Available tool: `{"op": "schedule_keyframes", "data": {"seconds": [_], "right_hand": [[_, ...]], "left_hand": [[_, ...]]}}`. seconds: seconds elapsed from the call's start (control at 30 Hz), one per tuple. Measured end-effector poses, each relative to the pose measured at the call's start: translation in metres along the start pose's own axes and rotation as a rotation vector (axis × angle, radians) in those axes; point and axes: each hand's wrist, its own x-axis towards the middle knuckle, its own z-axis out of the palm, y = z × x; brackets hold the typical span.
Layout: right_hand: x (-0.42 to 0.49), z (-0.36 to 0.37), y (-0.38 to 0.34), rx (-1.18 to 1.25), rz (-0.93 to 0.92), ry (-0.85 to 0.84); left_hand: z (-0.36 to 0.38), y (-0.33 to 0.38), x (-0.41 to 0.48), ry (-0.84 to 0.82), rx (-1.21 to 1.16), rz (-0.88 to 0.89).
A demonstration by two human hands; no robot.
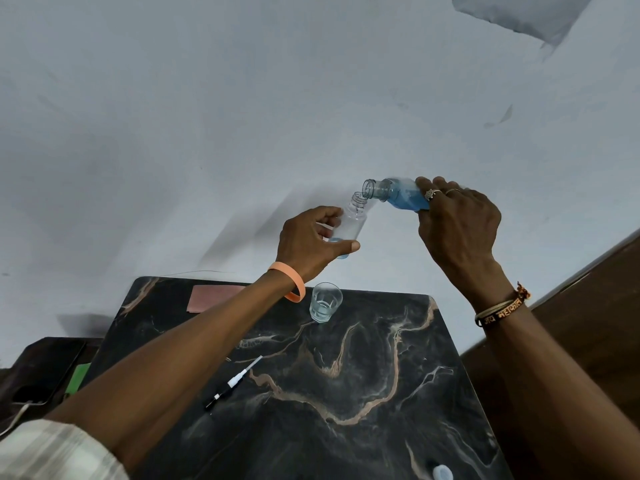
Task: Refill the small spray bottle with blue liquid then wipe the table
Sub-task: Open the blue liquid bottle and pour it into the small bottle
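Your left hand [311,237] grips the small spray bottle [349,225] beyond the table's [363,393] far edge. Your right hand [457,216] clasps the tilted refill bottle [398,194], its mouth meeting the small one's neck; blue liquid appears to pool at the bottom. Glass [325,301] stands near the far edge; spray pump [232,382] lies mid-table, with bare surface to its right.

Light is dim and flat, bluish-grey over the wall [242,116]. Soft shadows of both arms fall left across it, so the light comes from the right. The table [346,393] shows a faint sheen, no hard glare. Wide-angle bending tilts the edges; the bottom-left sleeve [52,452] is blurred.
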Motion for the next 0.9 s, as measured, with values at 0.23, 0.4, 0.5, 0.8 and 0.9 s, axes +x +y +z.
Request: {"op": "schedule_keyframes", "data": {"seconds": [0.23, 0.4, 0.5, 0.8, 0.9], "right_hand": [[-0.0002, 0.0010, 0.0000, -0.001, 0.007, -0.012], [0.0009, 0.0015, -0.0008, -0.001, 0.011, -0.017], [0.0011, 0.0008, -0.0016, 0.001, 0.008, -0.016], [0.0025, 0.0010, -0.0020, -0.020, 0.019, -0.046], [0.0022, 0.0013, -0.0026, -0.031, 0.014, -0.040]], "left_hand": [[0.0007, -0.0015, 0.0001, -0.003, 0.000, 0.001], [0.0011, -0.0027, 0.0004, -0.002, 0.003, -0.003], [0.0009, -0.0030, 0.0006, -0.001, 0.002, -0.005], [0.0003, -0.0033, 0.0015, -0.004, -0.009, -0.010], [0.0002, -0.0037, 0.0017, -0.003, -0.008, -0.009]]}}
